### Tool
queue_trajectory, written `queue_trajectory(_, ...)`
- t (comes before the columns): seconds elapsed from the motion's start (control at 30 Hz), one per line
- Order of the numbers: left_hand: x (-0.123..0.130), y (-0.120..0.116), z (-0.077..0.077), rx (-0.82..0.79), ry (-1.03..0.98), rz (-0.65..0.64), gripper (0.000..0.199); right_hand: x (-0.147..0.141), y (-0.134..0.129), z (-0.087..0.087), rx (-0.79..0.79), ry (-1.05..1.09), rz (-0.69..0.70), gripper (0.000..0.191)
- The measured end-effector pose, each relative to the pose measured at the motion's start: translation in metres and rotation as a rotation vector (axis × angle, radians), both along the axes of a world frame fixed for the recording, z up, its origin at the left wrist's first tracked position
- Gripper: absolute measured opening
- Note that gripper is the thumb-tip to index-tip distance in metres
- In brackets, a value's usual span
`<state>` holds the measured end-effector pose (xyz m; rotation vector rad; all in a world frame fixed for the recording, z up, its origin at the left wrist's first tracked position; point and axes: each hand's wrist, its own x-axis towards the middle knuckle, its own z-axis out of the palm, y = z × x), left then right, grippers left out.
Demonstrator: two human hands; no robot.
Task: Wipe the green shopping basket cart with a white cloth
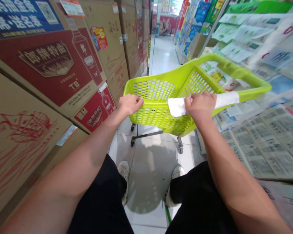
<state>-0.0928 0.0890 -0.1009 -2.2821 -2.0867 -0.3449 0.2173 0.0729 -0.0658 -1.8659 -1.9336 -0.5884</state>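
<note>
Stacked cartons (48,68) and packaged goods (273,139) flank a lime-green, perforated cart (179,75) that the left hand (130,103) and right hand (201,105) grip.

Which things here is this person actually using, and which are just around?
In use:
Lime-green plastic shopping cart
Left hand, curled on its rim
Right hand, gripping a white strip along the rim

Just around:
Stacked brown cardboard boxes, picture left
White packaged goods, picture right

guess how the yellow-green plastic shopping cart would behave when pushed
The yellow-green plastic shopping cart would probably roll easily, since small wheels carry it on smooth pale floor tiles. It may be light for its size, its walls being full of holes. Those walls look stiff, showing no visible sag.
</note>
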Motion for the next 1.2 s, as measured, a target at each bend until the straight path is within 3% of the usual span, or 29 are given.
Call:
queue_trajectory(0.17, 0.010, -0.003, 0.001, 0.009, -0.003, 0.035, 0.062, 0.001, -0.003, -0.004, 0.017, -0.021, 0.039, 0.043)
queue_trajectory(0.4, 0.018, -0.006, 0.002, 0.007, 0.010, 0.063, 0.061, -0.073, -0.014, -0.028, -0.028, -0.029, 0.220, 0.041)
queue_trajectory(0.5, 0.015, -0.006, 0.003, -0.009, 0.013, 0.063, 0.059, -0.086, -0.014, -0.031, -0.012, -0.033, 0.264, 0.042)
queue_trajectory(0.63, 0.007, -0.004, 0.004, -0.029, 0.009, 0.036, 0.057, -0.069, -0.011, -0.027, -0.020, -0.073, 0.275, 0.045)
queue_trajectory(0.93, 0.007, -0.002, 0.003, -0.042, 0.015, 0.025, 0.061, 0.019, -0.004, -0.001, 0.059, -0.099, 0.076, 0.041)
queue_trajectory(1.07, 0.019, -0.008, 0.006, -0.070, 0.044, -0.018, 0.068, 0.008, -0.004, -0.008, 0.060, -0.069, 0.024, 0.043)
queue_trajectory(1.2, 0.027, -0.015, 0.010, -0.121, 0.053, -0.065, 0.070, -0.040, -0.012, -0.025, 0.009, -0.046, 0.140, 0.042)
